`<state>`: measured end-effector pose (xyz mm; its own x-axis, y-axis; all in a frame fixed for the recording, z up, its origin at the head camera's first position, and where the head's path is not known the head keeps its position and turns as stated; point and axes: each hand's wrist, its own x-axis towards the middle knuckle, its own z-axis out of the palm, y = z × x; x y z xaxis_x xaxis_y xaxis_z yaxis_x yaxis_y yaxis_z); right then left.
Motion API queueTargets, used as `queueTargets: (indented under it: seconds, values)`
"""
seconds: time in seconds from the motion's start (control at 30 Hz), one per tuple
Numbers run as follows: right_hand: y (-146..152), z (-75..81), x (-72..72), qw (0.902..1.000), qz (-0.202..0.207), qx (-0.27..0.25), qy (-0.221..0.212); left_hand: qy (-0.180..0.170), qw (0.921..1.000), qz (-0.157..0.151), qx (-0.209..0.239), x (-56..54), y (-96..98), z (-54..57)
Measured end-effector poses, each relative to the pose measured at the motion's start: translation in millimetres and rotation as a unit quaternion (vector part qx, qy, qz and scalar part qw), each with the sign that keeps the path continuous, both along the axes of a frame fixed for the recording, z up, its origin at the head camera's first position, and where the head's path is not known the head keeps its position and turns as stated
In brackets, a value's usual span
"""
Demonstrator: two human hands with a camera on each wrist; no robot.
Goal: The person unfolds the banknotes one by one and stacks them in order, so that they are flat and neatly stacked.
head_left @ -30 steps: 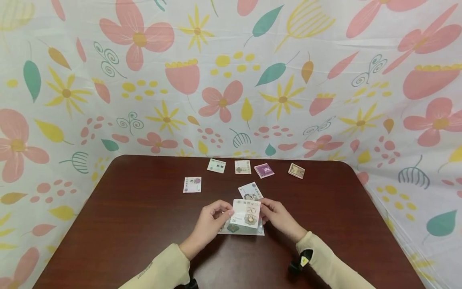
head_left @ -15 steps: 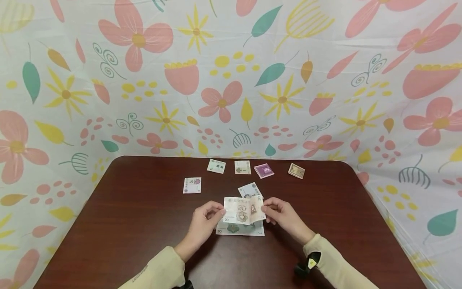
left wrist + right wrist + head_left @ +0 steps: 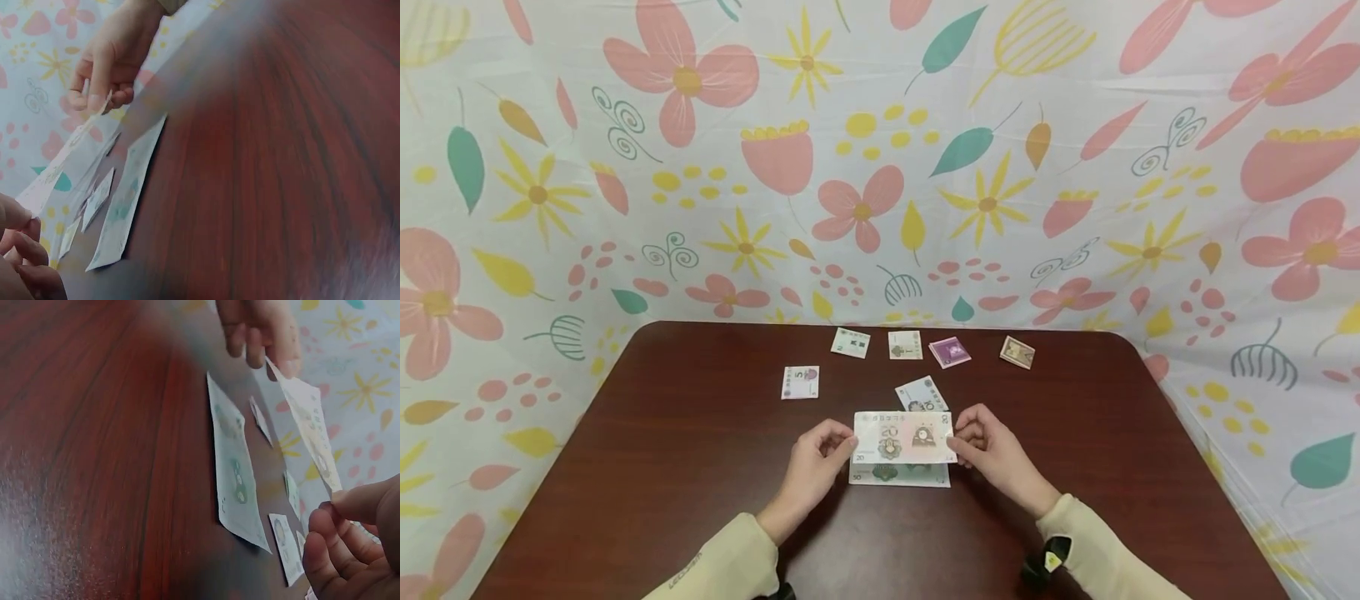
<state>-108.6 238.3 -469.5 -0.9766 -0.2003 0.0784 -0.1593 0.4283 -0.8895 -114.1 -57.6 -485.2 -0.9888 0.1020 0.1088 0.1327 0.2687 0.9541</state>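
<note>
An opened-out 20 banknote (image 3: 904,437) with pinkish print is stretched between both hands above the table. My left hand (image 3: 812,467) pinches its left edge between thumb and fingers; my right hand (image 3: 996,454) pinches the right edge. Both wrist views show the note held taut, well off the tabletop. Below it a green 50 banknote (image 3: 898,477) lies unfolded on the wood, its upper part hidden in the head view. In the right wrist view this 50 banknote (image 3: 234,469) has slightly raised ends. Just behind, a folded 10 banknote (image 3: 922,394) is partly covered by the 20.
Farther back on the dark table (image 3: 700,467) lie folded notes: a purple-white 5 (image 3: 801,382), a green 2 (image 3: 851,342), a pale green 1 (image 3: 905,345), a purple one (image 3: 950,352) and a brown one (image 3: 1017,352). A flowered cloth (image 3: 865,208) hangs behind.
The 20 banknote was folded in half a second ago; my hands have moved apart and opened it out flat. The notes on the table have stayed in place.
</note>
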Motion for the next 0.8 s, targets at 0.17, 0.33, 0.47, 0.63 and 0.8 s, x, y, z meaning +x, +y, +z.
queueTargets:
  seconds: [0.17, 0.33, 0.47, 0.63, 0.8]
  values:
    - [-4, -1.7, -0.5, 0.992, 0.007, 0.092, 0.087, 0.068, 0.9942, -0.006, -0.083, -5.0, -2.6, -3.7]
    - [-7, -1.9, -2.1, 0.9807, 0.024, 0.153, 0.12, 0.137, 0.9749, -0.038, -0.171, -8.6, -6.7, -6.2]
    - [-7, -3.9, 0.2, 0.9751, 0.062, 0.181, 0.111, 0.134, 0.9629, -0.067, -0.224, -4.7, -11.5, -8.0]
    - [-7, -5.3, 6.9, 0.9713, 0.118, 0.183, 0.096, 0.133, 0.9501, -0.102, -0.263, 2.5, -16.6, -10.1]
    - [-10, -6.5, 9.0, 0.9689, 0.119, 0.188, 0.108, 0.131, 0.9464, -0.105, -0.276, 4.5, -16.6, -11.9]
